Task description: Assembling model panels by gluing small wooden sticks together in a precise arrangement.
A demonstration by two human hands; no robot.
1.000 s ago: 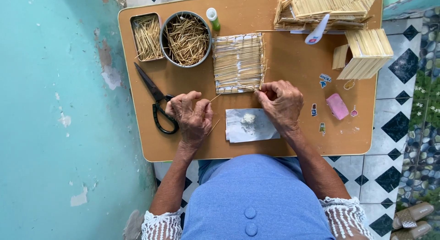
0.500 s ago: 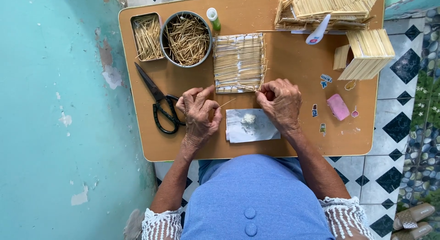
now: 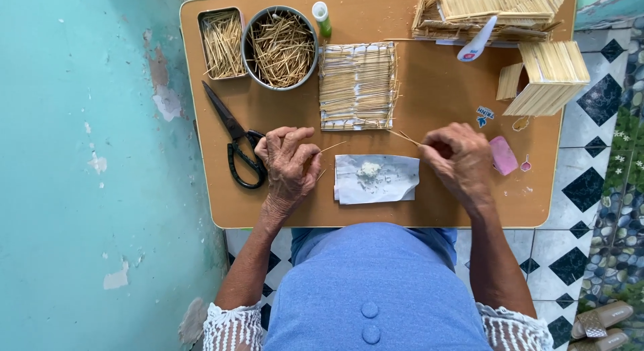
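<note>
My left hand (image 3: pixel 290 160) rests on the brown table (image 3: pixel 429 89) near the front edge, its fingers pinched on a thin straw stick (image 3: pixel 333 147) that points right. My right hand (image 3: pixel 458 156) pinches a few straw sticks (image 3: pixel 402 137) whose tips point up-left toward a square woven mat of straws (image 3: pixel 357 86). Between the two hands lies a scrap of white paper (image 3: pixel 376 179) with a dab of white glue (image 3: pixel 368 169) on it.
Black scissors (image 3: pixel 235 140) lie left of my left hand. A rectangular tin (image 3: pixel 223 42) and a round bowl (image 3: pixel 281 48) hold loose straws at the back left. A glue bottle (image 3: pixel 323 18), stacked straw panels (image 3: pixel 493 12), a small straw box (image 3: pixel 547 76) and a pink eraser (image 3: pixel 503 155) lie around.
My left hand turned and now shows a single stick between its fingers. My right hand moved right, away from the mat's lower edge, drawing its sticks out.
</note>
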